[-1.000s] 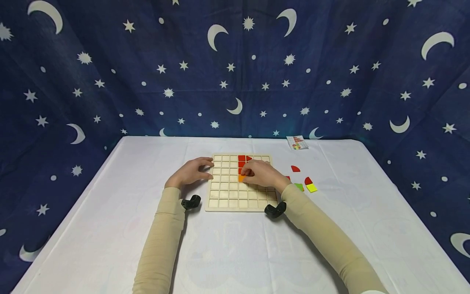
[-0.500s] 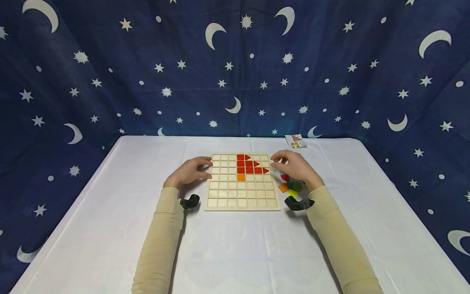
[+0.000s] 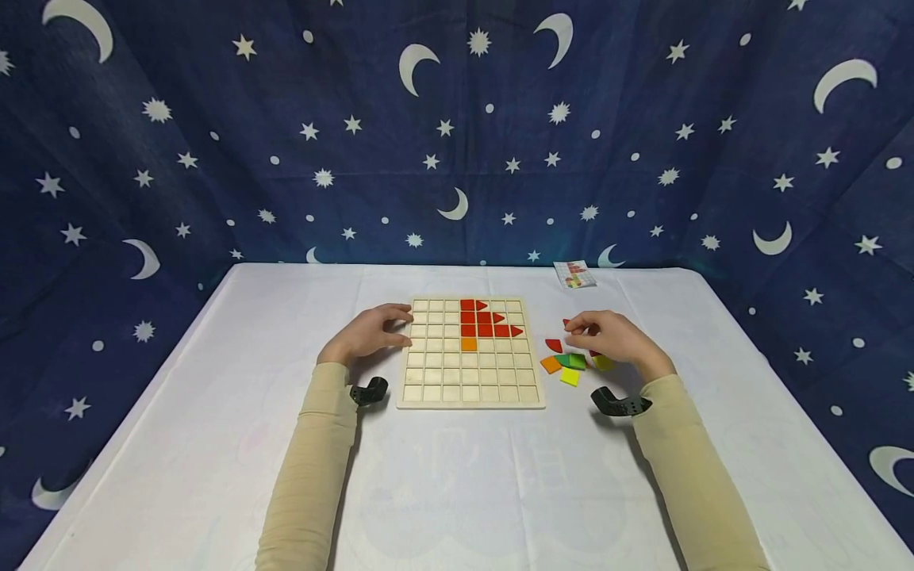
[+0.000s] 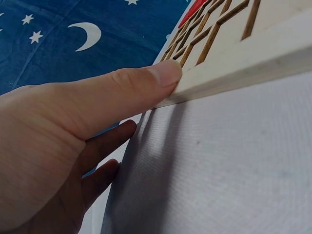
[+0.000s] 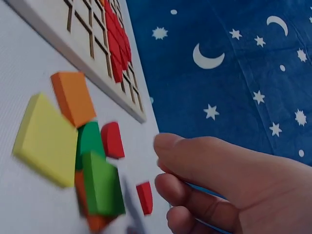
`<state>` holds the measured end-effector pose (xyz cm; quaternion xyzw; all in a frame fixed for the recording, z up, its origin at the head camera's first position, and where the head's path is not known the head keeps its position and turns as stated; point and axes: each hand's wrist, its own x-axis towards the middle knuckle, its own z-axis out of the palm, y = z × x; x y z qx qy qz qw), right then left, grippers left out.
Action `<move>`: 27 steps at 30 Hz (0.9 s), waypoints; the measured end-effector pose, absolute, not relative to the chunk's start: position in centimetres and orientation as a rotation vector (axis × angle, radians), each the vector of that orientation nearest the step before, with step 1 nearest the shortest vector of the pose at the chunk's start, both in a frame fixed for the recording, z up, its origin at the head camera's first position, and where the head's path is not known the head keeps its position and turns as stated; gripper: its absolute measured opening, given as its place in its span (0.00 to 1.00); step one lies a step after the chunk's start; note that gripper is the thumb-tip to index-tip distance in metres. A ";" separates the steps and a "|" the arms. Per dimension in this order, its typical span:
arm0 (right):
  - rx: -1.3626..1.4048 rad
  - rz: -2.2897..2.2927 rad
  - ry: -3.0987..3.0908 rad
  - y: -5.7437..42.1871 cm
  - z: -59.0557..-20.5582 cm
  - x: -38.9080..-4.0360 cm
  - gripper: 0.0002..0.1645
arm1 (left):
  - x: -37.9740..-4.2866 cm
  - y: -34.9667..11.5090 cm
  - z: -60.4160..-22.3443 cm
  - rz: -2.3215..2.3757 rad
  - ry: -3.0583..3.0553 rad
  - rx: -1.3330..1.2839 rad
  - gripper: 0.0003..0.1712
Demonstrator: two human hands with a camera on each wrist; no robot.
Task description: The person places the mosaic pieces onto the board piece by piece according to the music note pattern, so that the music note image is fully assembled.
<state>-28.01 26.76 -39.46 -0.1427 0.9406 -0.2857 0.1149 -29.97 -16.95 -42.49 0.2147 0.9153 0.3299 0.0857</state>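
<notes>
My left hand (image 3: 367,333) is at the left edge of a wooden grid board (image 3: 432,370). In the left wrist view its thumb touches the board's rim, and the other fingers reach along the side. Red tiles (image 3: 484,318), squares with triangles at the row ends, fill cells in the upper part, with an orange square tile (image 3: 468,344) below. My right hand (image 3: 610,337) hovers right of the board over loose tiles, fingers bent. Nothing shows between its thumb and fingers in the right wrist view; a small red tile (image 5: 145,197) lies just beyond the fingertips.
Loose tiles beside the board include a red quarter-round (image 3: 553,346), an orange tile (image 3: 551,364), a green tile (image 3: 577,362) and a yellow square (image 3: 569,377). A printed pattern card (image 3: 575,274) lies near the table's back edge. A starry curtain (image 3: 457,119) hangs behind.
My right hand has left the orange tile on the board and moved right to above the loose tiles. The left hand has stayed at the board's left edge.
</notes>
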 end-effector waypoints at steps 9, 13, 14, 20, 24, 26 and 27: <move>-0.404 -0.845 2.651 28.3 -40.0 -26.8 0.22 | -29.8 -17.0 -42.5 0.992 2.722 0.621 0.30; -0.429 -0.852 2.618 28.4 -40.1 -26.6 0.23 | -29.8 -17.1 -42.6 0.988 2.722 0.622 0.30; -0.427 -0.841 2.618 28.4 -40.2 -26.6 0.23 | -29.9 -17.1 -42.6 0.987 2.723 0.623 0.30; -0.424 -0.786 2.625 28.4 -40.5 -26.6 0.24 | -29.9 -17.0 -42.5 0.985 2.724 0.639 0.29; -0.430 -0.784 2.628 28.3 -40.6 -26.7 0.21 | -29.9 -17.0 -42.5 0.984 2.727 0.639 0.29; -0.435 -0.784 2.634 28.3 -40.7 -26.7 0.20 | -30.0 -17.0 -42.5 0.983 2.727 0.639 0.29; -0.435 -0.786 2.635 28.3 -40.7 -26.7 0.19 | -30.0 -17.0 -42.5 0.983 2.727 0.640 0.29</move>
